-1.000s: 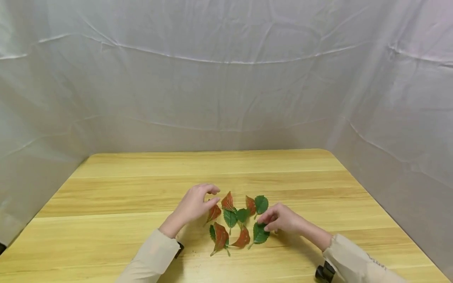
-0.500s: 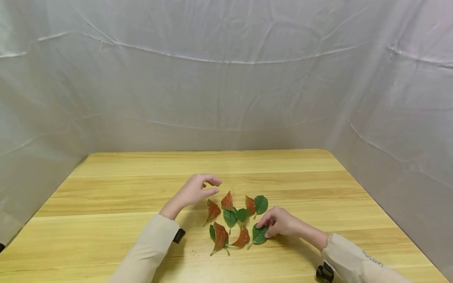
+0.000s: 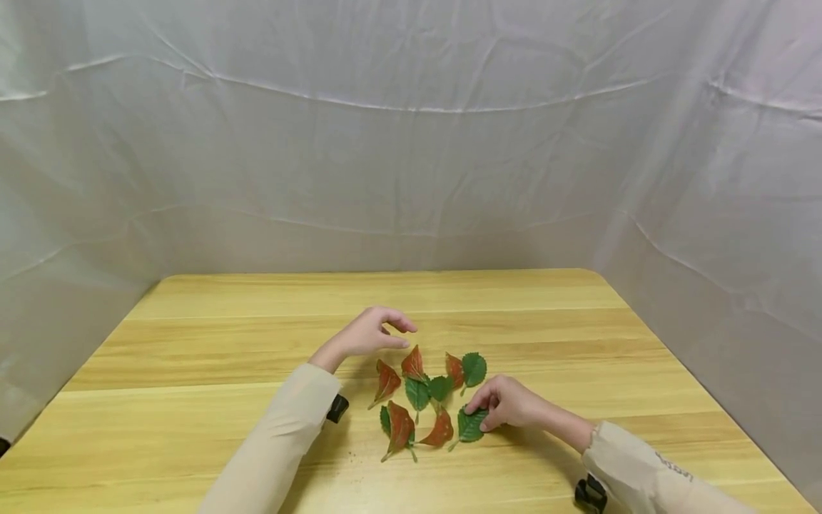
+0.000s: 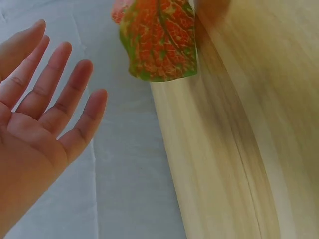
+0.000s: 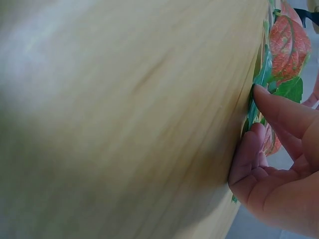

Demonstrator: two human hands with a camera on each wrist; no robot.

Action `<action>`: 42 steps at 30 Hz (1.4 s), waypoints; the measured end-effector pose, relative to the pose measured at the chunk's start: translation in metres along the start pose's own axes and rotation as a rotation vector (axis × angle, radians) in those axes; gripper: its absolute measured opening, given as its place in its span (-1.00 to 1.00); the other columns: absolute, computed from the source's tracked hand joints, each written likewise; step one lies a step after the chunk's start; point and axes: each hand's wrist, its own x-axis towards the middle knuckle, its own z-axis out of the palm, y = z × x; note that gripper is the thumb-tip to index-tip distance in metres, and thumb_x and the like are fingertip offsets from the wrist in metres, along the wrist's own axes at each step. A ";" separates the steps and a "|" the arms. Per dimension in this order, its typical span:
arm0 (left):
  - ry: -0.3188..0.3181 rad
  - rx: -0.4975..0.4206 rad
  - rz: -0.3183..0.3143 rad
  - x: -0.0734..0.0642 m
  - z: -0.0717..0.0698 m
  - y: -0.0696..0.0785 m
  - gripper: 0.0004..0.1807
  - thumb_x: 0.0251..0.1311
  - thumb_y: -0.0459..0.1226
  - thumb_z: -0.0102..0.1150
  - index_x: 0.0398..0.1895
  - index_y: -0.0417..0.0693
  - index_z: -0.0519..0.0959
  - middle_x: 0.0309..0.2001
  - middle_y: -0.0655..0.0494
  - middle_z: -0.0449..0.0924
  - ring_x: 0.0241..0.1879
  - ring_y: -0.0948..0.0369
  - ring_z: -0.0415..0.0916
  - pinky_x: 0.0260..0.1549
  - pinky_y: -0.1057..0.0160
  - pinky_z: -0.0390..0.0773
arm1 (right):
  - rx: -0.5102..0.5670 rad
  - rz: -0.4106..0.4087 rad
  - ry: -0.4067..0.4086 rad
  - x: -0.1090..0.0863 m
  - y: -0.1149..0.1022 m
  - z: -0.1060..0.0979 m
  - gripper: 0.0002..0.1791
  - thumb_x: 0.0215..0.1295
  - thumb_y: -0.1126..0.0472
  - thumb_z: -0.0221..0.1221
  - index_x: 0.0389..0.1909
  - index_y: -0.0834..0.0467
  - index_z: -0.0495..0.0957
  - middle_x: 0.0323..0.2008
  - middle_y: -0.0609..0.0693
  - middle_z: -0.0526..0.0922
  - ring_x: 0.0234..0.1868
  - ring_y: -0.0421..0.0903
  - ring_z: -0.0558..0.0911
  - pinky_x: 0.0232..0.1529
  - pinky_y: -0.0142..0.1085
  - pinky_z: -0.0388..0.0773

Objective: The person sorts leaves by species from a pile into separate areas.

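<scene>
Left hand [image 3: 370,333] is shifting rightward since last frame, hovering near a red leaf [image 3: 413,363], fingers relaxed; right hand [image 3: 511,404] is pinching a green leaf [image 3: 469,426].

Right-hand fingers [image 3: 479,400] touch a green leaf [image 3: 469,426].

The near right leaf [image 3: 471,426] is deep green with a paler green stem. The near left leaf [image 3: 402,427] is red with pale flecks. A leaf nearest the left wrist camera [image 4: 159,45] is orange-red, mottled yellow, edged green. The surface [image 3: 257,335] is yellow, streaked brown; the sheet [image 3: 411,178] silvery grey; the sleeves [image 3: 276,428] beige.
</scene>
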 end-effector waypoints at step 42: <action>-0.270 -0.129 -0.130 0.015 0.012 -0.033 -0.55 -0.12 -0.67 0.14 -0.04 -0.42 0.43 -0.16 -0.13 0.49 -0.19 0.10 0.43 -0.22 0.27 0.47 | -0.024 0.006 -0.015 -0.001 -0.005 -0.001 -0.74 -0.22 0.54 0.29 -0.38 0.38 0.62 -0.45 -0.02 0.53 -0.60 -0.30 0.34 -0.58 -0.46 0.37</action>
